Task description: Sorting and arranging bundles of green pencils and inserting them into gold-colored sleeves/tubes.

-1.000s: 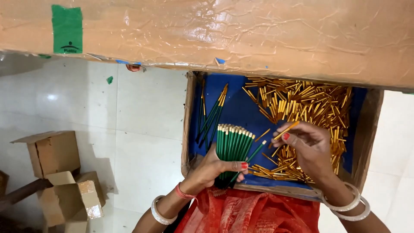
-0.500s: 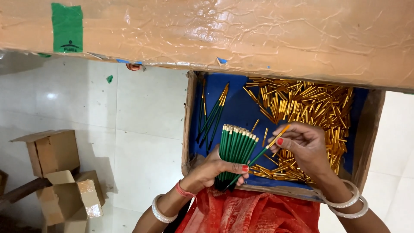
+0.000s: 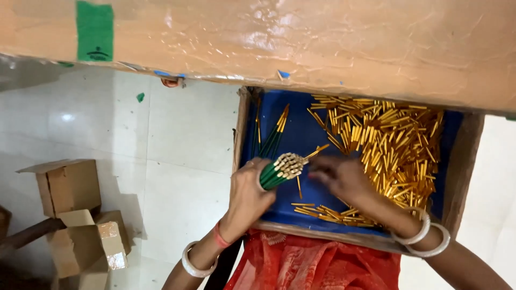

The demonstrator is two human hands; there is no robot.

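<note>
My left hand (image 3: pixel 248 194) grips a bundle of green sticks with pale ends (image 3: pixel 280 170), tilted so the ends point right and toward the camera. My right hand (image 3: pixel 339 180) is next to the bundle's tips, fingers curled, blurred; one gold-tipped stick (image 3: pixel 316 152) juts from the bundle near my right fingers. Both hands are over a cardboard tray lined in blue (image 3: pixel 301 129). A heap of short gold tubes (image 3: pixel 392 145) fills the tray's right half. A few finished green sticks with gold tips (image 3: pixel 275 134) lie at the tray's left.
A large taped cardboard sheet (image 3: pixel 269 37) overhangs the top of the view. Small open cardboard boxes (image 3: pixel 70 209) stand on the white tiled floor (image 3: pixel 161 161) at the lower left. Red cloth (image 3: pixel 317 266) covers my lap below the tray.
The bundle has tilted from upright to pointing right, showing its ends. My right hand has moved left, down to the bundle's tips.
</note>
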